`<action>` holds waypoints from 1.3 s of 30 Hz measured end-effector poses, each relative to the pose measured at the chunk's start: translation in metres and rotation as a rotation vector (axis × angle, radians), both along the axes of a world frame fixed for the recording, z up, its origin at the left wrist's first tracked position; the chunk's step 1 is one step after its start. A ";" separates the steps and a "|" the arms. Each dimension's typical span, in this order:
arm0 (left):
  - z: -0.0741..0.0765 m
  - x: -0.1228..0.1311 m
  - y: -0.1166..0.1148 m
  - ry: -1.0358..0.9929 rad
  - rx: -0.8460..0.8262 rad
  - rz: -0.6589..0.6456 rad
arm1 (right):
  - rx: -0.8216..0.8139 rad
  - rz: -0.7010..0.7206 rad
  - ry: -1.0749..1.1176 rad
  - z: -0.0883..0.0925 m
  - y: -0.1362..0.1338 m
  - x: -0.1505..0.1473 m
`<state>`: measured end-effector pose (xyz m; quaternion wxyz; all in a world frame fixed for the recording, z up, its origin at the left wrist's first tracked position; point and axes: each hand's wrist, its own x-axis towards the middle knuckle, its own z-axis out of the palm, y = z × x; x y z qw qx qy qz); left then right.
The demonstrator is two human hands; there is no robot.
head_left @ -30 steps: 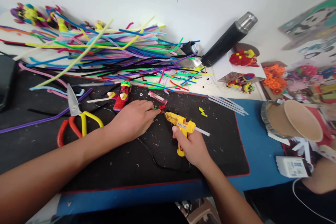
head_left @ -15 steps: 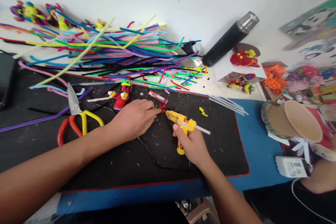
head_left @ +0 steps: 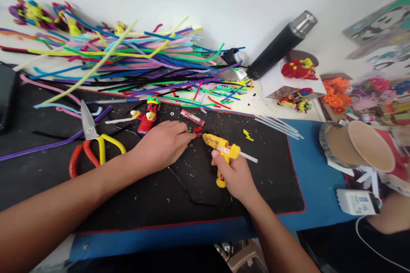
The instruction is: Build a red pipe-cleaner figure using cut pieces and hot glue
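Observation:
My right hand (head_left: pixel 238 175) is closed round the handle of a yellow hot glue gun (head_left: pixel 218 143), its thumb on top. A translucent glue stick (head_left: pixel 248 157) pokes out of the gun's back, and the nozzle points left. Just left of the nozzle, my left hand (head_left: pixel 163 143) rests low over the black mat, fingers closed together, their tips at a small red piece (head_left: pixel 197 135). Another red curl (head_left: pixel 198 129) lies right behind it. Beside the left hand's knuckles is a red pipe-cleaner figure (head_left: pixel 147 119) with a green-topped head.
Scissors (head_left: pixel 91 132) with red and yellow handles lie left on the black mat (head_left: pixel 153 204). Behind are piled pipe cleaners (head_left: pixel 144 59) and a black thermos (head_left: pixel 278 47). Glue sticks (head_left: pixel 280 127), yellow bits (head_left: pixel 247 135) and a paper bowl (head_left: pixel 370 146) are rightward. Another person's arm (head_left: pixel 392 213) shows at right.
Both hands stay almost where they were, with the glue gun nozzle still beside the left fingertips. The view has shifted very slightly.

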<state>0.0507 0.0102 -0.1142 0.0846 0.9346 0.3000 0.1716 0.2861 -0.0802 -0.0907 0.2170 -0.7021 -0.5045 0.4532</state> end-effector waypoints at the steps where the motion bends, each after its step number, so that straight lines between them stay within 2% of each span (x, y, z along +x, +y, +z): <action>1: 0.000 0.000 0.000 -0.003 0.003 -0.002 | 0.004 0.002 -0.006 0.000 0.000 0.000; 18: 0.001 0.000 0.002 -0.049 0.009 -0.007 | 0.047 0.082 -0.070 0.005 -0.001 -0.001; 39: 0.001 0.001 0.002 -0.035 0.018 -0.014 | 0.068 0.060 -0.089 0.005 0.001 -0.004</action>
